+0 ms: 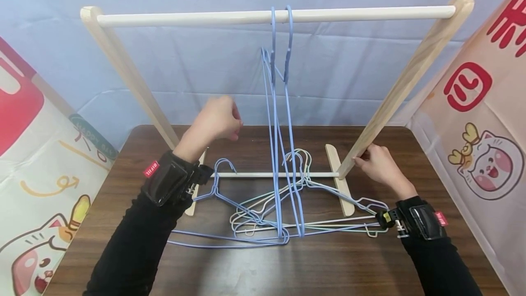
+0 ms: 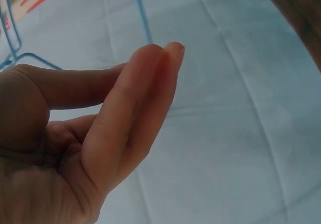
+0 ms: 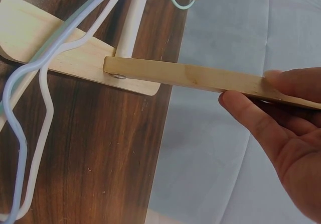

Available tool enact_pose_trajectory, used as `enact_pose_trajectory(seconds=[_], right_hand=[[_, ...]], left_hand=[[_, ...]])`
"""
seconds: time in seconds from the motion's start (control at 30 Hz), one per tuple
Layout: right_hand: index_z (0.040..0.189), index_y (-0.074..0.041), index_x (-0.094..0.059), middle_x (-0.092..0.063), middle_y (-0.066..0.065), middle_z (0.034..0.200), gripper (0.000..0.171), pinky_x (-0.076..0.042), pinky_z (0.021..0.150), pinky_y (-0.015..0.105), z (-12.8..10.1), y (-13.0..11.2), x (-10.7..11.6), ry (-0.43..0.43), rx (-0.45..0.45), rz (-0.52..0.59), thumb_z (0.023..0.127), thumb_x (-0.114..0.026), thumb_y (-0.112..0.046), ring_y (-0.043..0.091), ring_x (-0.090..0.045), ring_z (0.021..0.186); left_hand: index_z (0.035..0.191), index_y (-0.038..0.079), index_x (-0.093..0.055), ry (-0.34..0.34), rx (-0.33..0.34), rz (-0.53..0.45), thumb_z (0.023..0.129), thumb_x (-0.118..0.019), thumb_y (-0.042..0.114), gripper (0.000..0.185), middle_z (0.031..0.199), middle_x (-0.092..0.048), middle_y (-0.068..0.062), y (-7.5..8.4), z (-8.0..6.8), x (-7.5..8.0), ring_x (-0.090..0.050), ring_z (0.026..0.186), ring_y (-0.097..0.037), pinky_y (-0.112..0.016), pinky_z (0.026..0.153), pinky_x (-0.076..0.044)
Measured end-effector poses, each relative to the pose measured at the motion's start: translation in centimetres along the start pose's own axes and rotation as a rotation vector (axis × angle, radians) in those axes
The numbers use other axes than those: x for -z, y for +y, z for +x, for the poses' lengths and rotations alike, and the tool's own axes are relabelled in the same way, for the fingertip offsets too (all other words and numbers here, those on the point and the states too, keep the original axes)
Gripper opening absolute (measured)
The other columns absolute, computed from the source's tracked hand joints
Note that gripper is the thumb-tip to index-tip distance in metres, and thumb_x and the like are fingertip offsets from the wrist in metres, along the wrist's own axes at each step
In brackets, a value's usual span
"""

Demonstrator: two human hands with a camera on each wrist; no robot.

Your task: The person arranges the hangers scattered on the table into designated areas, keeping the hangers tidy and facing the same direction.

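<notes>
Two blue clothes hangers (image 1: 286, 70) hang by their hooks from the white rod (image 1: 185, 18) of a wooden garment rack. To the left of them, my left hand (image 1: 219, 120) is raised over the table with its fingers loosely bent and nothing in them. In the left wrist view its fingers (image 2: 103, 138) sit close to the thumb, with a blue wire behind the fingertips. My right hand (image 1: 382, 166) pinches the lower part of the rack's right upright (image 1: 407, 81) between thumb and fingers, and the right wrist view shows this wooden upright (image 3: 190, 77) in the grip.
Blue, green and cream hangers (image 1: 263, 204) lie tangled on the brown table (image 1: 328, 268), under and in front of the rack's lower bar (image 1: 246, 175). Another blue hanger (image 1: 223, 198) lies at their left. Patterned cloths (image 1: 464, 150) stand at both sides.
</notes>
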State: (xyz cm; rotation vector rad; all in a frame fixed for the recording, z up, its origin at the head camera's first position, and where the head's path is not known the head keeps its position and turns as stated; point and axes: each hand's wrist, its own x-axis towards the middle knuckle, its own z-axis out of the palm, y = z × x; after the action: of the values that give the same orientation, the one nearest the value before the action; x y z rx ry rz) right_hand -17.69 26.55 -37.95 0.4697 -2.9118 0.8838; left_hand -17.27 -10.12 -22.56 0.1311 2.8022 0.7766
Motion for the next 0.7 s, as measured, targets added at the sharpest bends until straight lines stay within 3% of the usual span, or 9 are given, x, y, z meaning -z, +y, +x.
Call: enact_pose_trajectory(seconds=[0.27, 0.57, 0.7], right_hand=[[0.091, 0.013, -0.057, -0.063, 0.021, 0.075, 0.016, -0.046, 0.056, 0.037, 0.1, 0.1, 0.0, 0.011, 0.004, -0.010, 0.081, -0.061, 0.001, 0.032, -0.061, 0.067], [0.091, 0.013, -0.057, -0.062, 0.021, 0.075, 0.016, -0.045, 0.055, 0.035, 0.1, 0.2, -0.1, 0.013, 0.006, -0.018, 0.081, -0.061, 0.001, 0.032, -0.061, 0.067], [0.092, 0.013, -0.057, -0.063, 0.022, 0.076, 0.017, -0.046, 0.056, 0.037, 0.1, 0.2, -0.1, 0.007, 0.003, -0.012, 0.081, -0.061, 0.002, 0.033, -0.061, 0.068]], left_hand=[[0.077, 0.004, -0.065, -0.044, 0.027, 0.033, 0.084, -0.061, 0.009, 0.010, 0.066, -0.065, -0.004, -1.9, 0.5, -1.7, -0.062, 0.056, -0.013, -0.028, 0.064, -0.050], [0.068, 0.008, -0.067, -0.083, 0.017, 0.059, 0.084, -0.062, 0.012, 0.017, 0.059, -0.064, -0.005, -4.3, 0.7, -3.6, -0.059, 0.061, -0.018, -0.034, 0.076, -0.043], [0.074, 0.006, -0.067, -0.079, 0.047, 0.043, 0.082, -0.061, 0.010, 0.011, 0.059, -0.064, -0.004, -5.3, 0.8, -4.2, -0.060, 0.060, -0.016, -0.034, 0.075, -0.046]])
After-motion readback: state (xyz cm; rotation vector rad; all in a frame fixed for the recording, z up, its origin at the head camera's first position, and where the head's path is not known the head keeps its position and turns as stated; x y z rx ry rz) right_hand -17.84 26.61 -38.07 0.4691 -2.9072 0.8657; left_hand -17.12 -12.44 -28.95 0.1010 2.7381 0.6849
